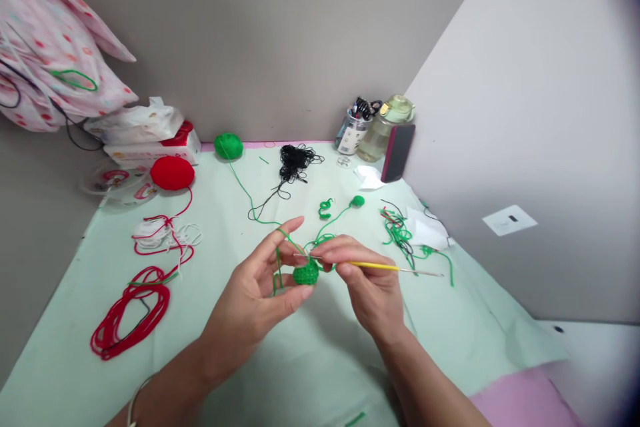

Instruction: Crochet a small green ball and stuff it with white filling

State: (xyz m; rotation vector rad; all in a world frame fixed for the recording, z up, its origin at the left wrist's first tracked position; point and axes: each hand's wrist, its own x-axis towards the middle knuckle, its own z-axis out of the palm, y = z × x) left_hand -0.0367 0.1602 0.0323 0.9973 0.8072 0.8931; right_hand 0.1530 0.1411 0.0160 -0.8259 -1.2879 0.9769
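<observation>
Between thumb and fingers, my left hand (260,287) grips a small rounded green crochet piece (305,273). Green yarn (243,188) loops over its raised index finger and runs back to a green yarn ball (229,146). My right hand (367,283) is closed around a crochet hook (375,266) with a yellow handle, its thin metal tip at the top edge of the piece. Behind the hands, a strand leads to a little green crocheted ball (357,201). A curled green crocheted strip (325,209) lies nearby. The fingers partly hide the stitches at the hook tip.
Red yarn ball (173,173), coiled red cord (131,313) and white yarn (154,235) lie left. Tangled black yarn (296,163) is at the back. A pen cup (353,132), bottle (383,130) and leaning phone (399,153) stand back right, near yarn scraps (399,230).
</observation>
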